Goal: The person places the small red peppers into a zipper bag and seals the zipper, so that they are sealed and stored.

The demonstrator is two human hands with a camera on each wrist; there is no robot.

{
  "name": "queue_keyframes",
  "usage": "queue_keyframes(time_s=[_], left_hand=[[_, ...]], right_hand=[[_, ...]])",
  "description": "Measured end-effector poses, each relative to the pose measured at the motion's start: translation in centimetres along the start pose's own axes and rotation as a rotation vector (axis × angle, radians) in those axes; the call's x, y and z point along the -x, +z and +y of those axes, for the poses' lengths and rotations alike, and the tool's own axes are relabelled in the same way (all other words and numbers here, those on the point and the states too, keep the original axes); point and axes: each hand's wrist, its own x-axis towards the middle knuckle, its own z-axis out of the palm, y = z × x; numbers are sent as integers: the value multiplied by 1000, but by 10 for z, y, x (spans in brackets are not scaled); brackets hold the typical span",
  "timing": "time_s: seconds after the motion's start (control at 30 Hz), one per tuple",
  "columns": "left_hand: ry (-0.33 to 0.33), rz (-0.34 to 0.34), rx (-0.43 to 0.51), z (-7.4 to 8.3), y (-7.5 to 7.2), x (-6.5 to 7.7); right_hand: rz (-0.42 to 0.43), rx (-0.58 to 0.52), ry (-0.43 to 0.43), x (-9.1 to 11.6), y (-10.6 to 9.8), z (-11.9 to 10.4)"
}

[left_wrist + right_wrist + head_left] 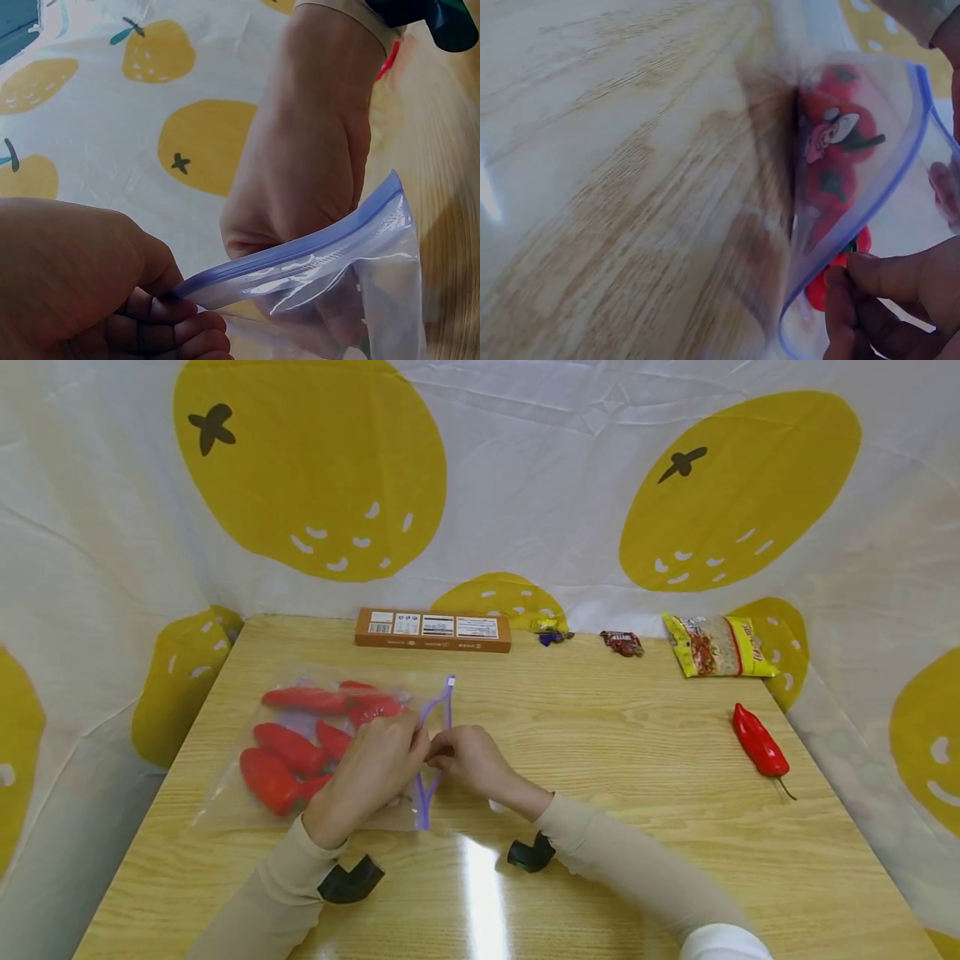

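Observation:
A clear zip bag point(225, 806) with a purple zip rim lies at the left of the table, holding several red peppers point(288, 747). Green stems show on the peppers point(832, 184) in the right wrist view. My left hand point(382, 756) pinches the purple rim point(300, 251) between thumb and curled fingers, and the mouth is parted. At the mouth is my right hand point(472, 760), thumb and forefinger together; in the left wrist view its fingers show through the plastic. Whether the right fingertips point(836, 277) hold anything is unclear. One loose red pepper point(759, 742) lies at the far right.
A brown box point(432, 631) stands along the table's back edge. To its right lie small yellow and purple wrapped sweets point(551, 631), a dark red wrapped sweet point(622, 643) and a yellow food packet point(720, 647). A patterned cloth point(525, 468) hangs around the table.

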Motion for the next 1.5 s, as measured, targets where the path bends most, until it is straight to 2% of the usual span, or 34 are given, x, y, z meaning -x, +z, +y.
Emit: queue_keyframes(time_s=[0.27, 0.43, 0.53, 0.63, 0.73, 0.8, 0.93, 1.03, 1.13, 1.23, 1.37, 1.5], left_hand=[[-7, 3, -6, 1, -1, 0], [-16, 3, -14, 1, -1, 0], [-17, 7, -15, 0, 0, 1], [-22, 14, -6, 1, 0, 1], [-26, 18, 6, 2, 0, 0], [-26, 17, 10, 2, -1, 0], [-19, 18, 11, 2, -1, 0], [-10, 20, 2, 1, -1, 0], [-8, 19, -5, 1, -1, 0], [-9, 17, -8, 0, -1, 0], [-6, 20, -15, 0, 0, 0], [1, 27, -20, 0, 0, 0]], right_hand=[[-5, 147, 5, 3, 4, 1], [-17, 174, 5, 5, 0, 0], [6, 195, 5, 9, -10, 3], [48, 205, 54, 19, -31, 14], [135, 237, 123, 34, -64, 37], [211, 284, 166, 48, -90, 60], [370, 444, 249, 81, -142, 114], [438, 560, 356, 110, -175, 155], [457, 626, 503, 138, -199, 187], [452, 660, 648, 163, -217, 210], [420, 680, 813, 188, -230, 230], [361, 698, 922, 203, -235, 240]])
